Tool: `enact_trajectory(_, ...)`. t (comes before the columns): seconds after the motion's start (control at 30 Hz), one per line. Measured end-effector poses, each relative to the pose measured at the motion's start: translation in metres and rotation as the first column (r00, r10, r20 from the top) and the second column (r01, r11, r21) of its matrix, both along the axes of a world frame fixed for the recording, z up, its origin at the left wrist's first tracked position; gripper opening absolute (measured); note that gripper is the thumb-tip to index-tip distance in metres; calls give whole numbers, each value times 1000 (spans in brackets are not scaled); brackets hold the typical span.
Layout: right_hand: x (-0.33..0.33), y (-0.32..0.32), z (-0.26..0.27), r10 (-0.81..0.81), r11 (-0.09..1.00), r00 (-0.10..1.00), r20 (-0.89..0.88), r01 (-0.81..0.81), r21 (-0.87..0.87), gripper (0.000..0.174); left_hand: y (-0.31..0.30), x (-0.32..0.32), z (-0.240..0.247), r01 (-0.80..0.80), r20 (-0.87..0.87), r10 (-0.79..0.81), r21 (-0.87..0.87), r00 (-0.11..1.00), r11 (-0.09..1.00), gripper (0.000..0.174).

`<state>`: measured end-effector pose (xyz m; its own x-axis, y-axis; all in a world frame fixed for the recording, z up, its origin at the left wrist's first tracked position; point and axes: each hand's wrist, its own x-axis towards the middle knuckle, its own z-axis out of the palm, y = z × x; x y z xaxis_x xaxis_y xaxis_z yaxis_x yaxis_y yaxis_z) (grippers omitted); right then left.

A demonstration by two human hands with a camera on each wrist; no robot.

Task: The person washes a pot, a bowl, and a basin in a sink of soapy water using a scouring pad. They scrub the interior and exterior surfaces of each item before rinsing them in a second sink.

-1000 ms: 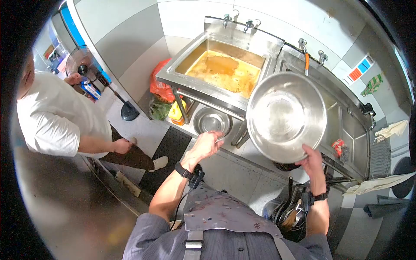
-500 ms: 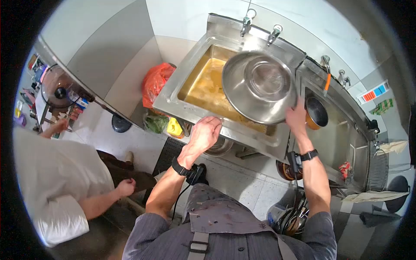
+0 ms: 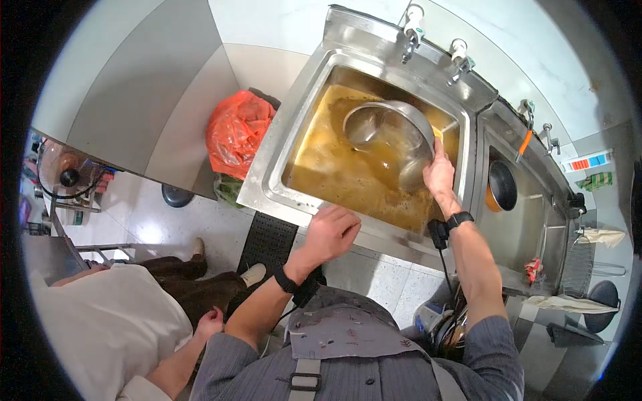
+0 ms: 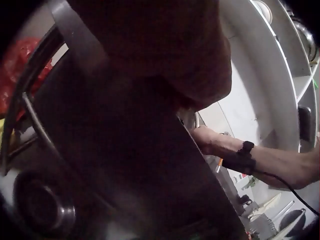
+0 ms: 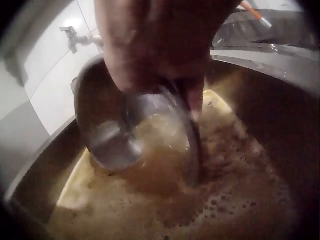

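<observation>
A metal basin (image 3: pixel 416 121) stands tilted in the sink, its lower part dipping into brownish-yellow liquid (image 3: pixel 321 164). My right hand (image 3: pixel 439 175) grips the basin's rim at its right side. In the right wrist view, liquid lies inside the tilted basin (image 5: pixel 102 115) and foam bubbles float around it. My left hand (image 3: pixel 332 232) rests at the front edge of the steel sink (image 3: pixel 267 180), fingers loosely curled, with nothing seen in it. The left wrist view shows that hand as a dark shape above the sink's edge.
Two taps (image 3: pixel 412 41) are above the sink. A black-lined pan (image 3: pixel 503 186) sits in the neighbouring sink on the right. A red plastic bag (image 3: pixel 239 134) lies left of the sink. A person in a white shirt (image 3: pixel 114 327) is close on my left.
My right hand has brought the basin from the right over the sink and tipped it down into the liquid. My left hand has moved to the sink's front edge. The head view has come closer.
</observation>
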<state>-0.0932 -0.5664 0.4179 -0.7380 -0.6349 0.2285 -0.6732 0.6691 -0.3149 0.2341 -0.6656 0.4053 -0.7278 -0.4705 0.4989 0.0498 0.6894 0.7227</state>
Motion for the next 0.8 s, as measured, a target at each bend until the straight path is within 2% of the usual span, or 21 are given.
enact_trajectory(0.07, -6, -6, -12, -61, 988, 996, 64, 51, 143, 63, -2, 0, 1, 30, 3, -30, -19, 1000, 999, 8)
enact_trajectory(0.1, 4, -15, 10, -174, 985, 883, 435, 146, 96, 57, -2, 0, 2, 18, -13, -18, -21, 1000, 1000, 8)
enact_trajectory(0.13, -5, -15, 0, -175, 984, 883, 435, 145, 100, 57, -2, 0, 2, 17, -12, -17, -18, 1000, 1000, 8)
enact_trajectory(0.2, -23, -15, -16, -139, 985, 690, 710, 171, 26, 61, -4, 2, 3, 56, 30, -55, -13, 998, 998, 8)
enact_trajectory(0.23, -27, -13, -21, -163, 973, 651, 741, 231, 10, 56, -4, 2, 4, 56, 28, -55, -12, 998, 998, 8)
enact_trajectory(0.33, -18, -14, -28, -220, 964, 687, 692, 262, 47, 60, -7, 3, 7, 72, 42, -72, 6, 997, 997, 9)
enact_trajectory(0.37, -13, -12, -27, -277, 961, 763, 583, 212, 180, 60, -7, 3, 8, 69, 39, -70, 13, 997, 998, 9)
enact_trajectory(0.4, -17, -12, -32, -277, 961, 763, 584, 212, 180, 60, -8, 4, 8, 67, 38, -68, 18, 997, 998, 8)
enact_trajectory(0.43, -21, -11, -37, -279, 940, 815, 508, 122, 320, 58, -8, 3, 6, 68, 39, -69, 18, 997, 998, 8)
enact_trajectory(0.47, -25, -9, -42, -262, 888, 863, 431, 41, 458, 58, -8, 2, 4, 56, 12, -56, 10, 998, 998, 9)
enact_trajectory(0.5, -20, -4, -41, -143, 892, 939, 313, -15, 452, 54, -7, 2, 2, 47, -14, -47, 3, 999, 999, 9)
enact_trajectory(0.53, -17, -3, -33, -151, 891, 937, 315, -9, 454, 54, -6, 2, 2, 55, -12, -55, 5, 998, 998, 9)
enact_trajectory(0.6, -15, -2, -6, -33, 822, 931, 363, -181, 540, 50, -5, 1, 1, 50, -44, -50, -6, 998, 999, 10)
enact_trajectory(0.63, -5, 1, 14, 16, 856, 904, 427, -233, 461, 44, -4, 0, 1, 58, -44, -58, -7, 997, 998, 10)
enact_trajectory(0.67, -5, 11, 14, 11, 859, 904, 427, -227, 459, 44, -4, 1, 2, 55, -41, -55, -3, 998, 999, 10)
enact_trajectory(0.73, 2, 26, 26, 259, 895, 870, 420, -380, 235, 42, -3, 2, 3, 56, -39, -56, -2, 998, 998, 10)
enact_trajectory(0.77, 9, 33, 41, 98, 902, 824, 558, -310, 300, 41, -3, 3, 3, 57, -49, -57, 7, 997, 998, 10)
enact_trajectory(0.8, 15, 46, 48, 93, 903, 823, 560, -307, 302, 41, -3, 3, 3, 57, -59, -56, 19, 997, 998, 10)
